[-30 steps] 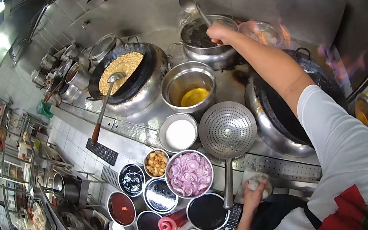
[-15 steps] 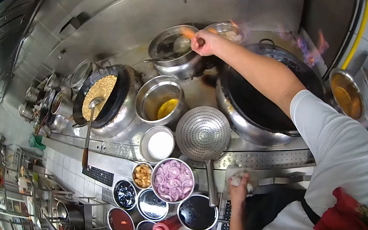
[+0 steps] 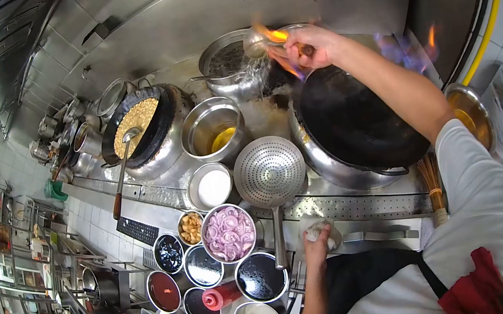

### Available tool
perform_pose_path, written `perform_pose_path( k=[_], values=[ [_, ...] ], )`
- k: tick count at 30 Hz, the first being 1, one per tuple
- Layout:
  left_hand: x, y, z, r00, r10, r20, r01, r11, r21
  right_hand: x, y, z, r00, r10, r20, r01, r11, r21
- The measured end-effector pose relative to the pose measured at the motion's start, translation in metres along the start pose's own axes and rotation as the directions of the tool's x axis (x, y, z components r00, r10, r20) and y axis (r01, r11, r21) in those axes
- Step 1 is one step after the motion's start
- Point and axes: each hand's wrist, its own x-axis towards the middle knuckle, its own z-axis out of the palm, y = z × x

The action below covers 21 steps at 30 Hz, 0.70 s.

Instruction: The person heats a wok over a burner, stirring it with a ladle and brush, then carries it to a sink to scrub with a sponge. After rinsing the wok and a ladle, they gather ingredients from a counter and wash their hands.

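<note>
My right hand (image 3: 311,46) is closed around the wooden handle end of a ladle (image 3: 255,42), beyond the large black wok (image 3: 357,120). The ladle's bowl hangs at the right rim of a steel pot of water (image 3: 223,63), and water spills down from it. Flames (image 3: 277,36) flare around the ladle and my fingers. My left hand (image 3: 318,245) grips a crumpled whitish cloth (image 3: 317,231) low at the counter's front. A perforated skimmer (image 3: 270,170) lies to the left of the wok, its handle toward me.
A second wok (image 3: 139,119) holds pale food with a ladle resting in it. A pot of yellow oil (image 3: 222,136), sliced onions (image 3: 229,233), a red squeeze bottle (image 3: 220,297) and several sauce tins stand left. A bamboo brush (image 3: 431,181) stands right; more flames (image 3: 409,50) rise behind the wok.
My right hand has moved right, and the ladle has come up with water pouring from it. The large wok now sits tilted. Flames near the ladle have grown. My left hand still holds the cloth.
</note>
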Motion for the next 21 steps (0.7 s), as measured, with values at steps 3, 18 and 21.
perform_pose_path(
  k=[3, 18, 21],
  values=[
    [0.001, -0.005, -0.002, 0.999, 0.029, -0.021, -0.028, 0.999, 0.032, 0.016, 0.008, -0.007, 0.987, -0.135, -0.092, 0.070, 0.859, -0.508],
    [-0.002, 0.004, -0.003, 0.999, -0.035, 0.027, 0.035, 0.999, 0.000, 0.137, 0.028, 0.020, 0.967, -0.036, 0.250, -0.196, 0.515, 0.834],
    [0.004, -0.004, -0.007, 1.000, -0.001, 0.014, 0.000, 0.999, 0.053, 0.122, 0.018, 0.009, 0.926, -0.229, 0.300, -0.189, 0.406, 0.894]
  ],
)
